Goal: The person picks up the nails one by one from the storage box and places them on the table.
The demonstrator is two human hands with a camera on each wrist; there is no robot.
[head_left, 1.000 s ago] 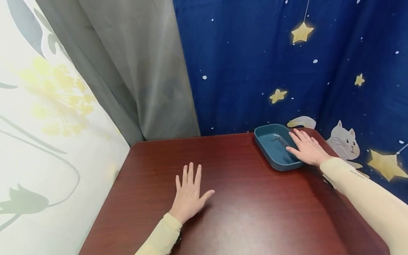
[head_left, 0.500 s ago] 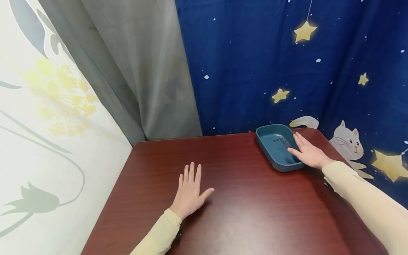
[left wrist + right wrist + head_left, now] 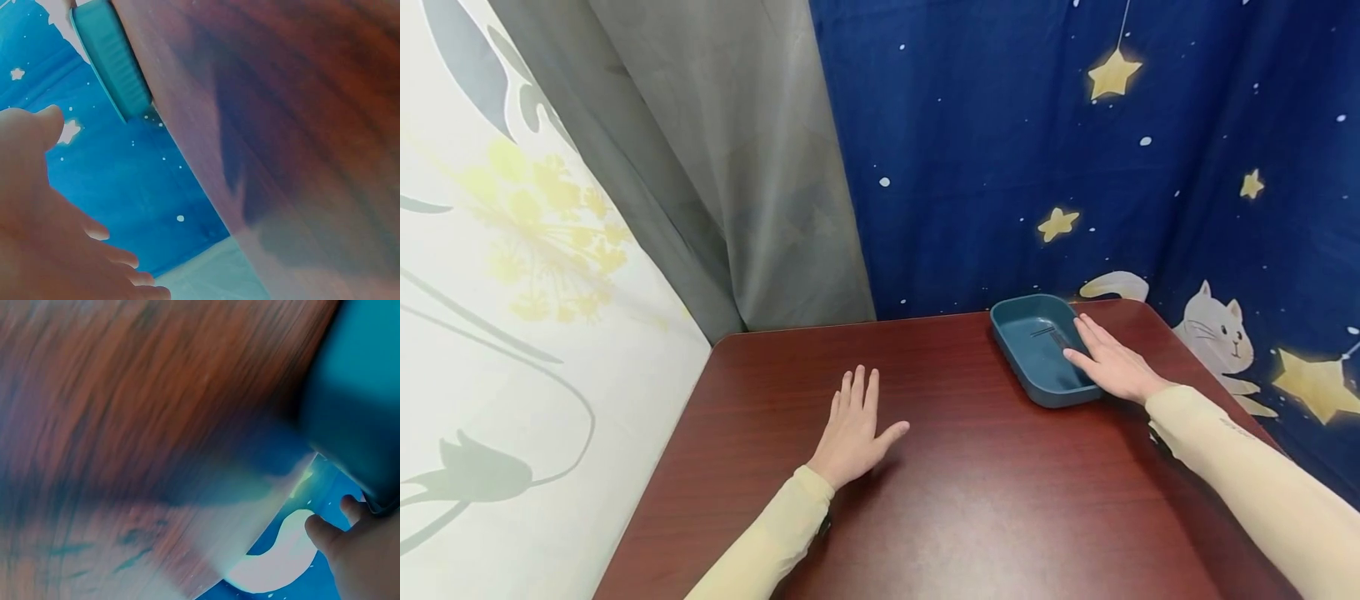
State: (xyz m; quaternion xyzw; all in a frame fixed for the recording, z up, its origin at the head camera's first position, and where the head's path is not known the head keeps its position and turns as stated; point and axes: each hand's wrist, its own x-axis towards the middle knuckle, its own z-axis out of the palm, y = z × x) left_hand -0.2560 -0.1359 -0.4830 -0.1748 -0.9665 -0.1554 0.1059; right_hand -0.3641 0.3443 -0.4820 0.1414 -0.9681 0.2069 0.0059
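Observation:
At the back right of the table, a dark teal rectangular basin (image 3: 1048,392) with rounded corners stands upright. My right hand (image 3: 1116,367) is at its right rim, the fingers straight and close together along that side. The thumb overlaps the basin's inside in the head view. In the right wrist view the basin's wall (image 3: 356,412) is large at the right, with fingers (image 3: 322,532) beside its rim. Thin dark lines and a narrow dark strip show on the basin's floor. My left hand (image 3: 852,433) is over the table, fingers straight, thumb spread, holding nothing.
The reddish-brown table (image 3: 985,492) has a glossy top. Behind it hang a grey curtain (image 3: 775,208) and a blue curtain (image 3: 955,167) with stars and a cat. A white wall (image 3: 550,400) with printed flowers stands along the left side.
The basin has shifted a little to the left, with my right hand moving along at its rim. The right fingers have closed up together. My left hand has moved slightly forward.

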